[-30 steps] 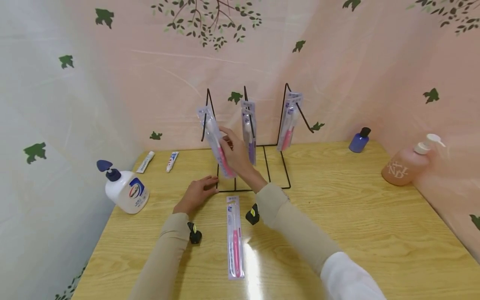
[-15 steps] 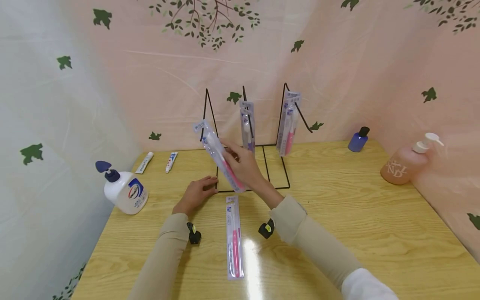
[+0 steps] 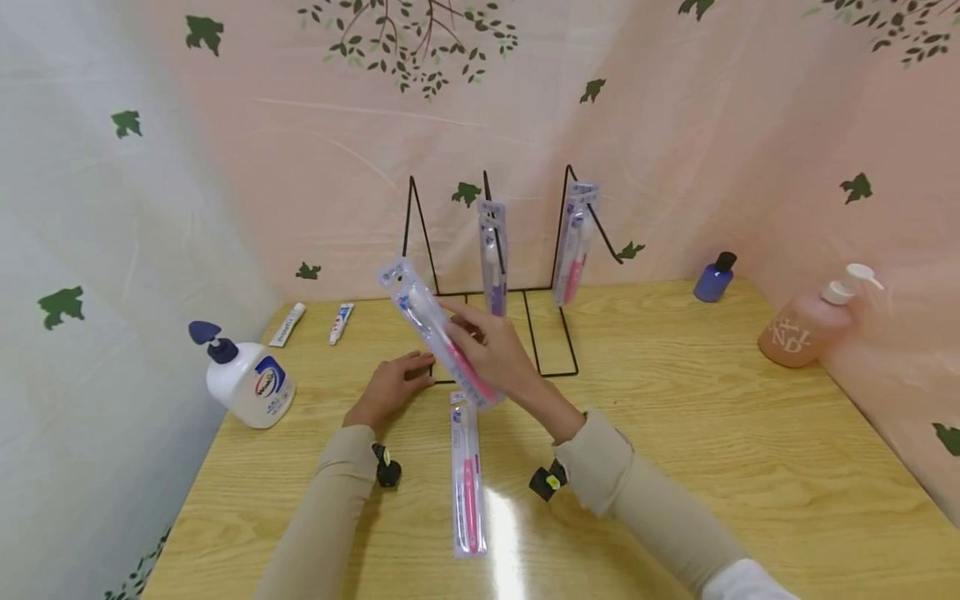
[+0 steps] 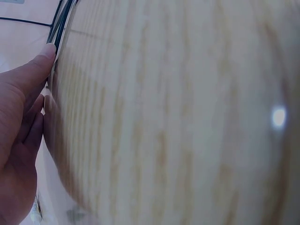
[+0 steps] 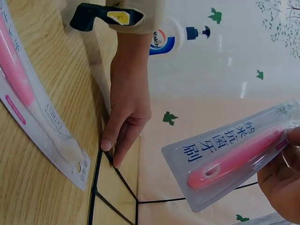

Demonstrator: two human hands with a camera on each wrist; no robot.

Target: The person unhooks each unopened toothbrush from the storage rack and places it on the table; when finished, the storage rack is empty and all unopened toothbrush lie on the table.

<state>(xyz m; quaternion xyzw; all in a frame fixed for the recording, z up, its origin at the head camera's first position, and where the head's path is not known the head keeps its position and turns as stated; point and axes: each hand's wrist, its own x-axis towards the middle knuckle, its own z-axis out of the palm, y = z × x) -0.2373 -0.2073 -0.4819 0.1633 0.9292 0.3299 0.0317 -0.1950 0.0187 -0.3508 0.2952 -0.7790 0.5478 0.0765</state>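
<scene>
Head view: the right hand [image 3: 491, 350] pinches 1 pink toothbrush pack [image 3: 437, 333], tilted with its top toward 11 o'clock; whether that top is clear of the black wire rack [image 3: 560, 374] I cannot tell. At the rack's 8 o'clock corner the left hand [image 3: 388, 390] touches the base, fingers nearly straight. A 2nd pink pack [image 3: 468, 475] lies on the table [image 3: 675, 417] at 6 o'clock.

Left wrist view: the left thumb meets wire near 10 o'clock.

Right wrist view: the pinched pack sits at 4 o'clock.

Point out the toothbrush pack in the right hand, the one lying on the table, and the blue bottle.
Held toothbrush pack [image 5: 233, 159], right wrist view: pink handle.
Table toothbrush pack [image 3: 469, 483], head view: pink handle.
Blue bottle [image 3: 712, 284], head view: body.
</scene>
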